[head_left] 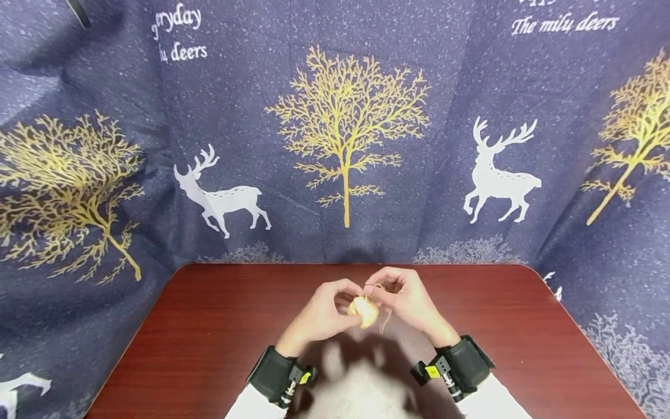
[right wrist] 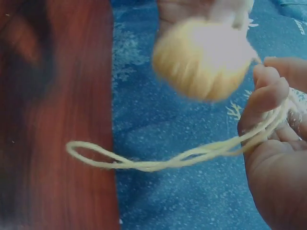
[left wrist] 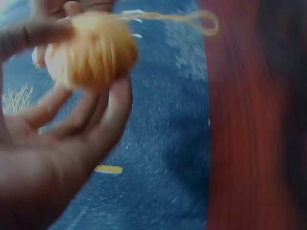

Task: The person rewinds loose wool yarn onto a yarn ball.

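A small pale yellow ball of yarn (head_left: 364, 312) is held up over the table by my left hand (head_left: 324, 312). In the left wrist view the thumb and fingers curl round the yarn ball (left wrist: 96, 52), whose wound strands show. My right hand (head_left: 408, 299) is close beside it, thumb and forefinger pinching the yarn strand (right wrist: 257, 59) right at the ball's edge. Out of the right hand hangs a twisted length of yarn (right wrist: 158, 165) ending in a loop. Part of this yarn lies hidden within the right fingers.
Beneath both hands is a reddish-brown wooden table (head_left: 220, 326). A dark blue cloth (head_left: 392, 233) printed with deer and trees hangs behind and at the sides. Black straps with small cameras (head_left: 277, 372) circle both wrists.
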Action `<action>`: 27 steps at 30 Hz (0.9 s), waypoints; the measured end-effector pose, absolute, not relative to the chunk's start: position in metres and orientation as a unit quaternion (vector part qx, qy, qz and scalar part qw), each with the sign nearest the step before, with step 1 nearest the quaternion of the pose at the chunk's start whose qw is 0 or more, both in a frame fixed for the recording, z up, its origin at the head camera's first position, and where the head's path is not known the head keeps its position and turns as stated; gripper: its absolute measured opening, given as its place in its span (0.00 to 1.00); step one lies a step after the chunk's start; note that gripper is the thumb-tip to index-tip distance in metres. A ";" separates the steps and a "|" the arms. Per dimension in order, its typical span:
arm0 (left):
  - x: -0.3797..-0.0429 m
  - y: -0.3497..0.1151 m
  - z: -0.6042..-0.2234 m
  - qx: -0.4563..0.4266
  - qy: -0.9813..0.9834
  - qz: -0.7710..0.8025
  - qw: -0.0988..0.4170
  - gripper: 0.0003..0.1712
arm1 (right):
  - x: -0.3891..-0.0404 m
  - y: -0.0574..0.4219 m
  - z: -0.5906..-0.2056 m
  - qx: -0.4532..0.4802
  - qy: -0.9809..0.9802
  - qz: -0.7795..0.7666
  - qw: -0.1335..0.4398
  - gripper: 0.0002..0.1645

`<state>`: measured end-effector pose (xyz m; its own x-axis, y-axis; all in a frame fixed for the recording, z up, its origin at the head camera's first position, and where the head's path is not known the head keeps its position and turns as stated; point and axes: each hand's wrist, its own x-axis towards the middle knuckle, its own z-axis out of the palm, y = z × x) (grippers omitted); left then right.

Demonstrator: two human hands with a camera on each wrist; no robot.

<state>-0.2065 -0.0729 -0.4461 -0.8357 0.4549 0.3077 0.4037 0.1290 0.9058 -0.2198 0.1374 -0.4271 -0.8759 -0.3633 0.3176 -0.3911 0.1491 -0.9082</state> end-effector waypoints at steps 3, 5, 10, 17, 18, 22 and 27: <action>-0.206 -0.077 -0.444 0.325 0.670 0.660 0.099 0.23 | -0.222 0.139 -0.424 0.249 -0.756 0.606 0.010 0.03; -0.206 -0.078 -0.443 0.341 0.615 0.702 0.114 0.23 | -0.223 0.140 -0.424 0.246 -0.752 0.611 0.006 0.04; -0.207 -0.077 -0.440 0.330 0.494 0.800 0.082 0.21 | -0.224 0.139 -0.428 0.221 -0.738 0.637 -0.005 0.05; -0.207 -0.072 -0.432 0.258 0.417 0.872 0.011 0.23 | -0.219 0.132 -0.435 0.217 -0.734 0.643 -0.021 0.06; -0.207 -0.070 -0.431 0.246 0.414 0.876 -0.002 0.23 | -0.218 0.131 -0.435 0.217 -0.735 0.643 -0.025 0.06; -0.211 -0.065 -0.430 0.195 0.434 0.876 -0.075 0.21 | -0.214 0.127 -0.436 0.219 -0.735 0.640 -0.035 0.05; -0.216 -0.062 -0.435 0.158 0.567 0.785 -0.194 0.24 | -0.210 0.126 -0.435 0.231 -0.742 0.628 -0.035 0.04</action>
<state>-0.2155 -0.0621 -0.4351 -0.8750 -0.1253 0.4676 0.4833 -0.2820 0.8288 -0.2102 0.1260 -0.4351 -0.8910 -0.3868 0.2376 -0.2985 0.1050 -0.9486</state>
